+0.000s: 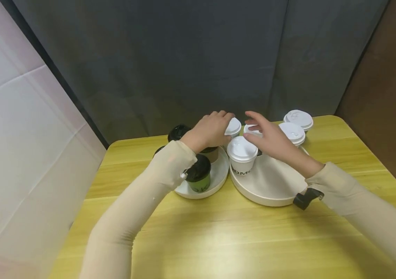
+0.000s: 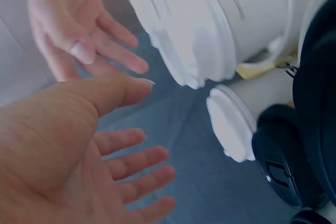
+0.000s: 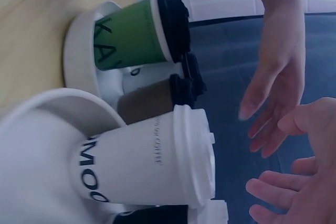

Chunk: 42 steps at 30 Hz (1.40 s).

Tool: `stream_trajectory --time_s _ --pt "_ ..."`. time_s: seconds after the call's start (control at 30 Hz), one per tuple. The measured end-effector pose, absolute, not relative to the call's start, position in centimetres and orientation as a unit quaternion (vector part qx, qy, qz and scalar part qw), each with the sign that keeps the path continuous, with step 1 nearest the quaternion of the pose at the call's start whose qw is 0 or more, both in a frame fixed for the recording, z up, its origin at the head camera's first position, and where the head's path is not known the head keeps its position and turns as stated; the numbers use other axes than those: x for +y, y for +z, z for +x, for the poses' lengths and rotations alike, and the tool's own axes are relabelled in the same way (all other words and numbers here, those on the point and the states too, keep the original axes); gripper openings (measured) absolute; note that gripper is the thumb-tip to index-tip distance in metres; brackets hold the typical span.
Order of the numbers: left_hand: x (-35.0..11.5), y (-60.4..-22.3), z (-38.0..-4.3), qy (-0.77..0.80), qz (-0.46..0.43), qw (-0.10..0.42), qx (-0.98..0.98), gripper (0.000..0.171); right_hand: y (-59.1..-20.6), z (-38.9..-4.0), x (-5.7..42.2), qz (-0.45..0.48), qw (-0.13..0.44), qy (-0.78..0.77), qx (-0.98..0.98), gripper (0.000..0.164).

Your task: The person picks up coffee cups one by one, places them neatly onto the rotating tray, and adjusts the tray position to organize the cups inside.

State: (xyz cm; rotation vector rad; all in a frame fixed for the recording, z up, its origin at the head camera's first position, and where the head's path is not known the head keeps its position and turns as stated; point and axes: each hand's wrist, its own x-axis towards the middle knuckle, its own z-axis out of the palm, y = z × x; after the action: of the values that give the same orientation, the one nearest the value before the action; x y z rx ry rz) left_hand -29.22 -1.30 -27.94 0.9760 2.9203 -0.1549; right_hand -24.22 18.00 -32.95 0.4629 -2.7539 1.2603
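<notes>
My left hand (image 1: 211, 130) hovers over the smaller round tray (image 1: 220, 182), fingers relaxed and apart from the cups in the left wrist view. Opposite it, my right hand (image 1: 274, 141) hangs over the larger round tray (image 1: 264, 195) with fingers spread and nothing held. A white-lidded paper cup (image 1: 242, 157) with dark lettering stands upright at the larger tray's left side. Behind the hands show more white lids (image 1: 233, 127), partly hidden. On the smaller tray stand a green cup (image 3: 128, 38) with a black lid and a brown cup (image 3: 147, 102), also black-lidded.
Two more white-lidded cups, a nearer one (image 1: 292, 133) and a farther one (image 1: 299, 119), stand at the back right. Another black lid (image 1: 178, 132) shows at the back left. A dark curtain (image 1: 166, 58) hangs behind the wooden table (image 1: 198, 244).
</notes>
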Motion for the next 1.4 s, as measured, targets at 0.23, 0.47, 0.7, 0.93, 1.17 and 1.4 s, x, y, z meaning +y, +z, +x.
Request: stream_trajectory --time_s 0.23,0.47,0.7,0.93,1.17,1.4 --pt "-0.8 -28.4 -32.0 -0.056 0.304 0.049 0.95 0.074 -31.9 -27.1 16.7 0.137 0.032 0.384 -0.913 0.065" --pt "-0.7 -28.9 -33.8 -0.045 0.287 0.076 0.954 0.078 -31.8 -29.3 15.8 0.118 0.018 0.377 -0.919 0.06" --pt "-0.7 -29.8 -34.7 -0.037 0.272 0.106 0.956 0.087 -31.9 -30.3 15.3 0.101 -0.008 0.371 -0.923 0.062" --pt "-0.6 -30.3 -34.8 -0.029 0.255 0.125 0.958 0.089 -32.2 -30.8 15.2 0.098 -0.027 0.358 -0.928 0.065" --pt "-0.6 -30.5 -34.6 -0.03 0.25 0.134 0.959 0.087 -32.2 -30.8 14.9 0.096 -0.029 0.358 -0.928 0.064" --pt "-0.4 -30.9 -34.7 -0.046 0.266 0.131 0.954 0.084 -32.5 -31.0 14.9 0.097 -0.037 0.351 -0.931 0.066"
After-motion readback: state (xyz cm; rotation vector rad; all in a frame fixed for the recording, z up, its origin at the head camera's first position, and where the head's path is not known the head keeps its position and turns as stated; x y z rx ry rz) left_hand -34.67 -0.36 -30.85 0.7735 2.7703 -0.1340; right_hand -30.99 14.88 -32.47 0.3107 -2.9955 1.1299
